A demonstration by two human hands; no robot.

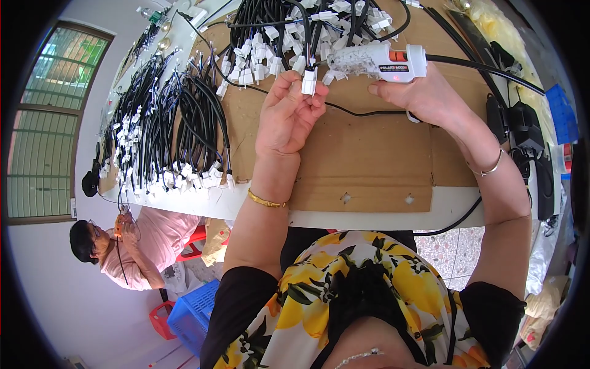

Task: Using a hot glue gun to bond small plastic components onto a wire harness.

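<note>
Two hands are busy over a cardboard sheet point(369, 154) laid on a white bench point(369, 218). Left hand point(286, 114) has its grip pinched shut on a small white connector point(309, 82), held up just off the cardboard, with a black wire running up from it into the pile behind. Right hand point(424, 98) is wrapped tight around a white glue gun point(384, 61), nozzle pointing left and sitting just beside the connector; hard to say if the tip actually touches it, the view's a bit cluttered there. A black cord point(485, 67) leaves the back of the gun toward the right edge.

Behind the hands there's a big tangle of black cables with white plugs point(295, 31), and a second batch of cables point(166, 129) is spread out on the left side of the bench. Black adapters point(522, 123) sit along the right edge. Down to the left, another person point(135, 246) in a pink shirt sits by a blue crate point(190, 313).
</note>
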